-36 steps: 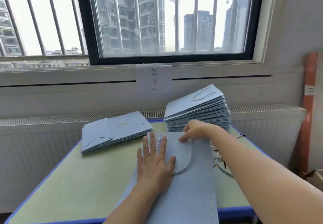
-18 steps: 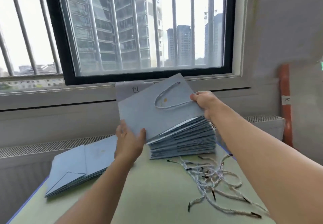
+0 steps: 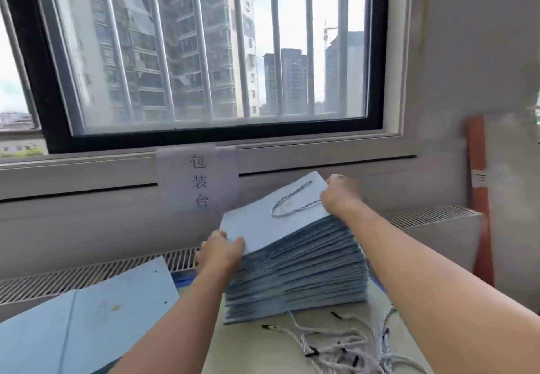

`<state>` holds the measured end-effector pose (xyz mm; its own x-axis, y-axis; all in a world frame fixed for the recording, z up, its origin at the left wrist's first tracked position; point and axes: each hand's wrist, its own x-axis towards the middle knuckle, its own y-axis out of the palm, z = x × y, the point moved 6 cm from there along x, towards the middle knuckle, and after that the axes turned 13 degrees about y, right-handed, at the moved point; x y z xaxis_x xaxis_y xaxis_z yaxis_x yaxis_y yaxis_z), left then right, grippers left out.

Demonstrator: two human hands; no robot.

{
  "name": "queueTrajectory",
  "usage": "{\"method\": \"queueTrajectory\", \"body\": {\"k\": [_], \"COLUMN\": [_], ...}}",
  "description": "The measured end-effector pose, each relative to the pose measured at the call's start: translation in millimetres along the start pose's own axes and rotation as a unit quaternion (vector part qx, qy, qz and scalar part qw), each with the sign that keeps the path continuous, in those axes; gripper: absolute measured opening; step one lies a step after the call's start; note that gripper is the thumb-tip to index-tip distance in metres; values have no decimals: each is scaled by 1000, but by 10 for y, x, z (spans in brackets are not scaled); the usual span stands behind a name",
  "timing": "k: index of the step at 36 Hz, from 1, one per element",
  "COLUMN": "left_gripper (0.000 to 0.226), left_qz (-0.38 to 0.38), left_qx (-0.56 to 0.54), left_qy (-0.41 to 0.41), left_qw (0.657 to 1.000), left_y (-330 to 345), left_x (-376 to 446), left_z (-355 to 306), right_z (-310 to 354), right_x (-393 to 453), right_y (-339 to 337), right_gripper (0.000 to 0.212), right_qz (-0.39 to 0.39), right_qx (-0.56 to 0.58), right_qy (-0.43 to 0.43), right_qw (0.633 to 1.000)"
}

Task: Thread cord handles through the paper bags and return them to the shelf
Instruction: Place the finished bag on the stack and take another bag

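1. Your left hand (image 3: 219, 252) grips the near-left corner of the top paper bag (image 3: 264, 222), thumb on its upper face and fingers curled under the edge.
2. Your right hand (image 3: 340, 198) holds the same bag at its far-right edge, fingers curled over that end; exactly how the fingertips lie is hidden behind the hand.
3. That bag lies flat on top of the tall stack of blue bags (image 3: 298, 280), tilted so its far-right end sits higher, and its cord handle (image 3: 292, 203) loops across the upper face.
4. The stack stands on the far right of the green table (image 3: 251, 350), just in front of the radiator grille (image 3: 87, 277).
5. Loose white cords (image 3: 344, 347) with black tips lie tangled on the table near you, just in front of the stack.
6. A second, lower pile of flat blue bags (image 3: 87, 321) lies at the left of the table, well apart from your hands.
7. A paper sign (image 3: 198, 181) with three characters hangs below the window sill, behind the stack.
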<state>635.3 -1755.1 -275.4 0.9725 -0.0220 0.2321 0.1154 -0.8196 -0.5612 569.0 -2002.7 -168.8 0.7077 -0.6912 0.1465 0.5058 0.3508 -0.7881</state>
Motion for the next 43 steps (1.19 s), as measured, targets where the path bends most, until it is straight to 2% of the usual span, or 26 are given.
{"method": "queueTrajectory", "body": {"k": [3,7,9,13,15,18,24,32,35,39,43], "left_gripper": [54,55,53,51,52,52,47,41,44,47,61], "left_qz": [45,72,85,90,95,102,81,106,93,31,17], "left_qx": [85,187,183,169,171,188,246,206,214,280,382], "left_qy": [-10,27,38,50,52,54,100,148,151,178,135], "left_qw": [995,979,979,980,979,975,961,962,961,943,914], "left_y": [175,285,358,435,433,420,371,362,265,-57,-497], "left_x": [-46,-153,-209,-267,-278,-282,-297,-373,-400,-547,-779], "left_z": [104,59,66,114,120,97,-102,-275,-219,-65,310], "right_z": [-90,-231,-364,-556,-549,-465,-159,-81,-5,164,311], "right_x": [40,5,-26,-45,-85,-127,-152,-206,-311,-574,-998], "right_y": [192,360,446,560,571,542,421,379,331,362,580], "right_gripper": [46,45,43,41,48,61,55,66,68,63,52], "right_qz": [2,4,2,14,18,14,-27,-52,-82,-113,-111], "right_qx": [-96,-182,-204,-155,-155,-222,-341,-325,-318,-285,-235], "right_qy": [-14,-18,-17,-11,-10,-22,-65,-66,-97,-161,-235], "right_qw": [995,983,979,988,988,975,938,942,939,938,937]}}
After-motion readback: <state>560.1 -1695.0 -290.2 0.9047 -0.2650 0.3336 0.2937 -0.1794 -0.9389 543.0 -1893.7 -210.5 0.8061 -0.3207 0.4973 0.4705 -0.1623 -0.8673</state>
